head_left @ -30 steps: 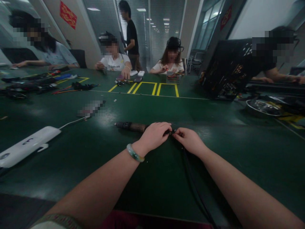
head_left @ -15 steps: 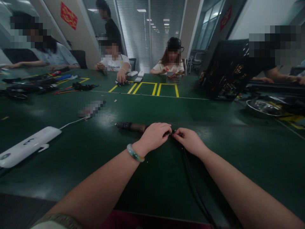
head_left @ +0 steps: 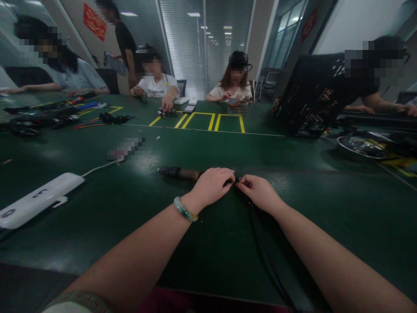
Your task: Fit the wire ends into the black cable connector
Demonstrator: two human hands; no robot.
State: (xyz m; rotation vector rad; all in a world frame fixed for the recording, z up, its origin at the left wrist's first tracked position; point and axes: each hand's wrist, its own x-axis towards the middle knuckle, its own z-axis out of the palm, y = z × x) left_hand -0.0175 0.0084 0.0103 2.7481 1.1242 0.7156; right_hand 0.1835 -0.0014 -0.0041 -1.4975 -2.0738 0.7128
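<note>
A dark, slim electric screwdriver [head_left: 180, 173] lies across the green table, its tip to the left. My left hand [head_left: 213, 182] is wrapped round its rear part, which the fingers cover. A bracelet circles that wrist. Close by on the right, my right hand [head_left: 256, 191] pinches the end of a black cable [head_left: 265, 248] at the back of the screwdriver. Whether the cable end sits in the screwdriver is hidden by the fingers. From there the cable runs down over the table toward me.
A white power bank-like device [head_left: 42, 198] with a white cord lies at left. Behind it are bundles of cables [head_left: 42, 119]. A black computer case [head_left: 309, 95] and a metal bowl [head_left: 361, 145] stand at right. Several people sit round the table; one person [head_left: 125, 43] stands behind.
Both my hands stay at the same spot on the screwdriver and cable. The standing person in the background has moved left.
</note>
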